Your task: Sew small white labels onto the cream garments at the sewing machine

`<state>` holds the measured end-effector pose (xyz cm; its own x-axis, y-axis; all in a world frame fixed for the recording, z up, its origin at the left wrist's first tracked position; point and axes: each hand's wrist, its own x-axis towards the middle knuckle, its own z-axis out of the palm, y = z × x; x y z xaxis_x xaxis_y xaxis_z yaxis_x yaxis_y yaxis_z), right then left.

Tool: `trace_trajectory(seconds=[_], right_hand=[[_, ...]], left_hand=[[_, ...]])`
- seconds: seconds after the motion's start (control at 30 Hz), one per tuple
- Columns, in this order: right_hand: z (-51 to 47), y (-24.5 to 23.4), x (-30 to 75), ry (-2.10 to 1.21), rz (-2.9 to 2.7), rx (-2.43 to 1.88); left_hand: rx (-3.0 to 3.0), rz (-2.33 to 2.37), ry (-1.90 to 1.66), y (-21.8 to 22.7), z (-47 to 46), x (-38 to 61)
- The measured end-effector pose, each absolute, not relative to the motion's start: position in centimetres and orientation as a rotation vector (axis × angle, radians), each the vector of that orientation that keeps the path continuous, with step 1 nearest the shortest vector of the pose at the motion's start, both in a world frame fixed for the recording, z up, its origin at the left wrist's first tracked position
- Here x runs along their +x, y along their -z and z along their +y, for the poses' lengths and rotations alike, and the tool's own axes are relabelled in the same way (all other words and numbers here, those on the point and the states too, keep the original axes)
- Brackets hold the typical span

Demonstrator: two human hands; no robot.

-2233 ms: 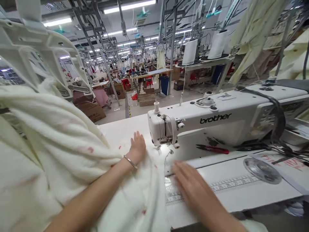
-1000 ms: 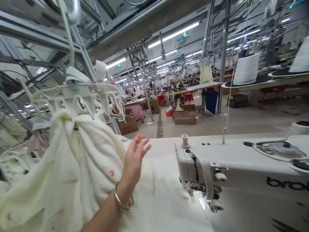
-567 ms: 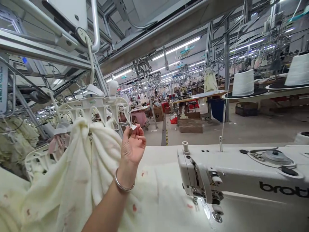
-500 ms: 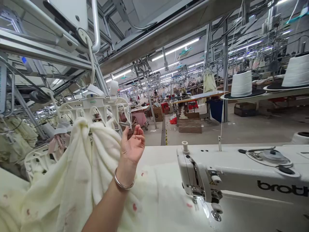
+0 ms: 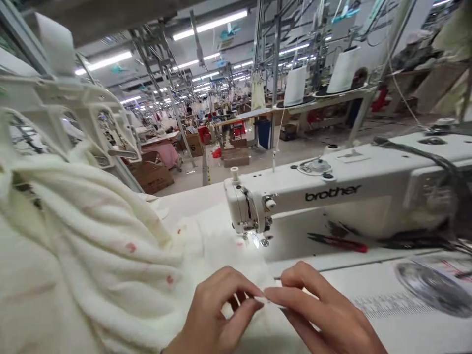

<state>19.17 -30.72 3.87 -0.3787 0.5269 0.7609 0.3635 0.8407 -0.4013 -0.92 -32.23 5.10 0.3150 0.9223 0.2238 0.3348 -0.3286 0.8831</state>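
Observation:
My left hand (image 5: 223,309) and my right hand (image 5: 324,309) meet in front of the sewing machine (image 5: 332,191). Their fingertips are pinched together on a small white piece (image 5: 267,300), perhaps a label; its kind is too small to make out. Cream fabric with small red marks (image 5: 110,231) hangs in folds from a white hanger (image 5: 84,113) at the left. It spreads across the machine table to beneath the lit needle area. Part of this fabric lies under my hands.
Red-handled snips (image 5: 337,241) lie under the machine arm. Near the right edge are a clear round object (image 5: 433,287) and a ruler scale (image 5: 394,302) on the table. White thread cones (image 5: 295,86) stand on a rack behind. Cardboard boxes (image 5: 236,156) are on the floor beyond.
My left hand has come down from beside the hanger and is now pinching the small white piece. My right hand has entered the view. The camera view has turned right and down.

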Motion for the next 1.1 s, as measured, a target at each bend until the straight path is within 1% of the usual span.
trace_trajectory(seconds=[0.07, 0.13, 0.17, 0.23, 0.27, 0.3, 0.43, 0.47, 0.53, 0.7, 0.8, 0.9, 0.97, 1.03, 1.1], right_hand=[[-30.7, -3.6, 19.4, -0.133, -2.064, -0.562], [-30.8, -2.9, 19.4, -0.064, -2.110, -0.522], [-30.9, -2.6, 19.2, -0.051, -2.127, -0.521], [-31.1, -2.3, 18.8, -0.078, -2.063, -0.587], [-31.1, -2.2, 18.6, -0.156, -2.001, -0.660], [-31.2, -2.3, 18.3, -0.301, -1.931, -0.743], [-31.3, -2.6, 17.9, -1.215, -1.637, -0.952], [-31.3, -2.7, 17.8, -1.366, -1.585, -0.968], [-31.3, -2.8, 17.6, -1.474, -1.534, -1.002], [-31.4, -2.5, 17.6, -1.439, -1.524, -1.064], [-31.1, -1.0, 18.7, -1.276, -1.617, -1.110], [-30.2, 1.6, 19.9, -0.812, -1.810, -1.202], [-29.4, 3.5, 20.1, -0.412, -1.974, -1.151], [-28.7, 5.0, 19.8, -0.055, -2.113, -1.014], [-28.5, 6.2, 19.1, 0.143, -2.204, -0.901]], left_hand=[[1.462, 1.086, -0.743, -5.3, -32.3, -1.5], [1.123, 0.996, -0.581, -5.6, -32.0, -1.7], [1.028, 0.974, -0.567, -5.7, -31.9, -1.6], [0.976, 1.021, -0.653, -5.7, -31.8, -1.0], [0.997, 1.075, -0.715, -5.6, -31.8, -0.7], [1.030, 1.126, -0.761, -5.5, -31.9, -0.4], [1.141, 1.224, -0.813, -5.1, -32.1, 0.1], [1.163, 1.231, -0.807, -5.0, -32.2, 0.1], [1.205, 1.240, -0.799, -4.9, -32.3, 0.2], [1.244, 1.256, -0.751, -5.1, -32.2, 0.1], [1.423, 1.383, -0.698, -6.3, -30.3, -0.3], [1.826, 1.625, -0.584, -6.5, -26.8, -0.5], [2.029, 1.727, -0.441, -5.1, -24.4, -0.5], [2.138, 1.726, -0.347, -2.6, -22.7, -0.7], [2.209, 1.662, -0.358, 0.0, -21.8, -1.5]])
